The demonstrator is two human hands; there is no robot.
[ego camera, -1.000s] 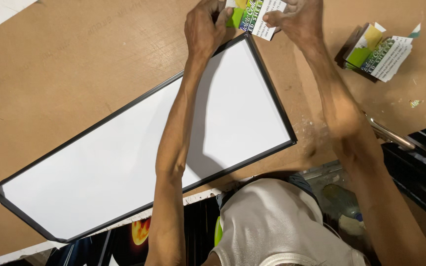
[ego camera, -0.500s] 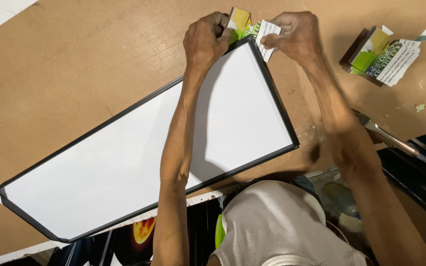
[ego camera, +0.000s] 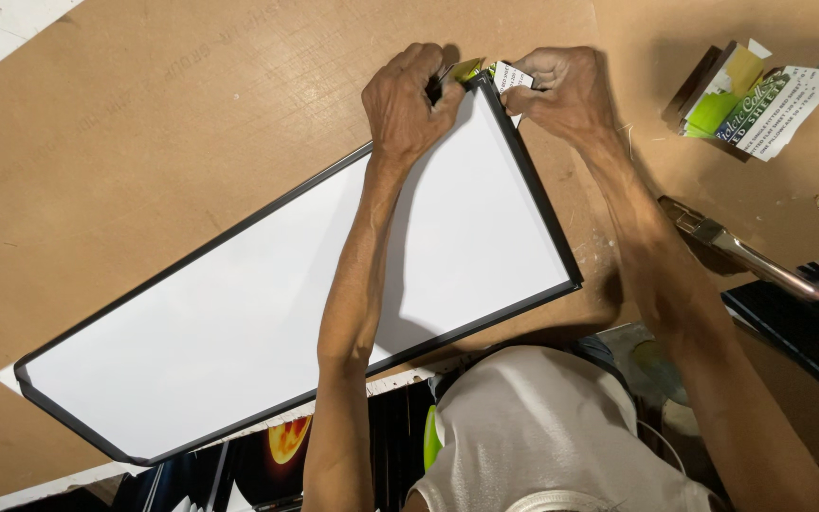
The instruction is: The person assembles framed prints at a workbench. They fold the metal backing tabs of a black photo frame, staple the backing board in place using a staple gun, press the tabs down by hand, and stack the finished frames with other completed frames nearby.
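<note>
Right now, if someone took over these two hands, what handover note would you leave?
Left hand: pressing on the far corner of the black-framed white panel.
Right hand: pinching a printed card corner piece at that same corner.
Panel lies flat on the brown board; more card pieces far right, a brush beside the right forearm.
Done: piece brought to corner. Left: whether it is fully seated cannot be told.

Green-white printed packet (ego camera: 760, 100) open, top right on board.

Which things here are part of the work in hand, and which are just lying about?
In use: left hand; right hand; white panel with black frame; green-and-white folded card at its far corner.
Lying about: pile of folded cards; brush; brown board.
</note>
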